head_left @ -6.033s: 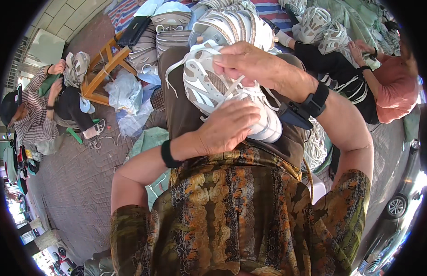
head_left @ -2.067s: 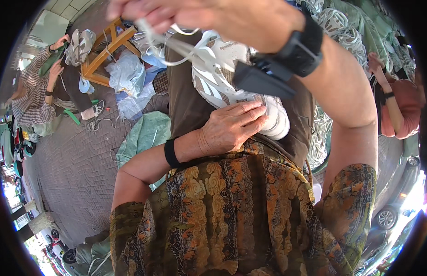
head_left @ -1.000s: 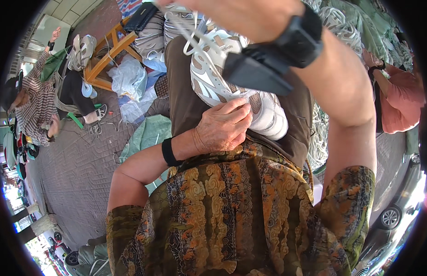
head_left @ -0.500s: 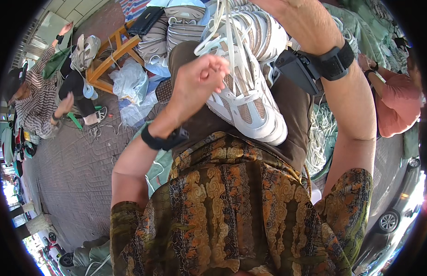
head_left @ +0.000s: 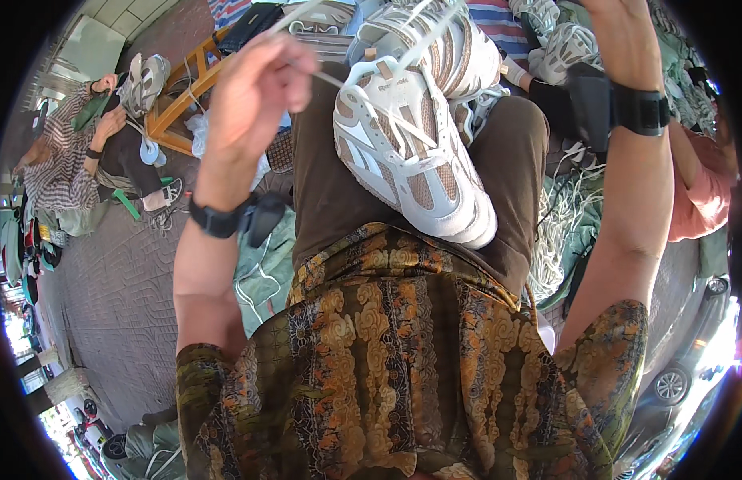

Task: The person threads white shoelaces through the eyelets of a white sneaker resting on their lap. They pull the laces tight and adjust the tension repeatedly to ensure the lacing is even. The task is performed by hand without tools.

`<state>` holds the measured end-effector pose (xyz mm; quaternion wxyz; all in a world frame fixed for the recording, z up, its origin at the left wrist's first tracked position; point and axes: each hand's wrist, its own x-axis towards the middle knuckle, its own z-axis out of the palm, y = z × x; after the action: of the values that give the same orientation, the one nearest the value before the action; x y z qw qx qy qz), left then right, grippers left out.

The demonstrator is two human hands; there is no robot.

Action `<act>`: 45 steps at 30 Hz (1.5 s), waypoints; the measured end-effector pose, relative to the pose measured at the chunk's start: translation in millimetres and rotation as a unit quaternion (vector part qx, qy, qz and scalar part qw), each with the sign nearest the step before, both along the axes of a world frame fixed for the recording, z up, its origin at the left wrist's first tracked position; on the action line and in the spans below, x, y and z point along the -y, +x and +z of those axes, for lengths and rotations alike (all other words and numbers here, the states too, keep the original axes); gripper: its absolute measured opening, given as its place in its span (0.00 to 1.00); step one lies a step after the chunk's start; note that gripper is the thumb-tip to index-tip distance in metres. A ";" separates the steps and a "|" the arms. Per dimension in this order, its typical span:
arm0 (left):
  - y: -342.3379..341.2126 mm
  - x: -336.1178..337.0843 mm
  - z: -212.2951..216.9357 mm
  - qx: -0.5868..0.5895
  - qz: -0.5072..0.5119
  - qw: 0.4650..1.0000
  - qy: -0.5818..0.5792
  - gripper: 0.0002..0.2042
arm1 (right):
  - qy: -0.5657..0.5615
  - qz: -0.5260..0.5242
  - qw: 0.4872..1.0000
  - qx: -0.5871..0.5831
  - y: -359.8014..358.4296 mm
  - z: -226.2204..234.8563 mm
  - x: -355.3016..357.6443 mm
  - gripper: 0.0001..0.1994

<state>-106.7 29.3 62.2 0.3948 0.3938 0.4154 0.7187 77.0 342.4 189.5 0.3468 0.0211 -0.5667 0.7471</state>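
Across the knees of the brown trousers sits a single white and beige shoe, toe pointing back at the wearer, and from where I stand neither hand is on it. That, to my mind, is the weak spot: a hard tug on the lace could tip the shoe or send it sliding into the dip between the thighs. The left hand is raised beside it, fingers half curled and a little blurred, and seems to have the lace pinched there. The right hand is mostly cut off by the top edge, so I can't tell how open it is or whether it has anything. If the two sides were drawn unevenly, I'd expect one end to come out short; the loose strands might also cross and twist.

As for numbers: two hands, two black wristbands, one on each wrist. Two other people, one in a checked shirt, one in a pink top. One wooden frame, one black pouch. The stacked shoes ahead overlap too much to count, and so does the heap of white cords by the right knee.
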 end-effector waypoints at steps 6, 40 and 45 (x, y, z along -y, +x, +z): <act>-41.2 84.3 -11.1 0.148 0.076 0.984 0.057 0.07 | -0.125 -0.130 0.983 0.043 38.9 -45.4 -74.1 0.07; 120.2 16.8 -83.3 -0.556 0.129 0.818 -0.070 0.18 | 0.631 -0.048 0.748 0.202 46.7 -160.5 132.0 0.11; 128.5 23.0 -90.8 -0.574 0.106 0.807 -0.088 0.20 | 0.635 -0.070 0.745 0.193 50.0 -158.2 141.1 0.11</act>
<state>21.8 6.3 -28.5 0.0393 0.6513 0.6671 0.3594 127.0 201.3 31.3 0.1878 0.0520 -0.9647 0.1770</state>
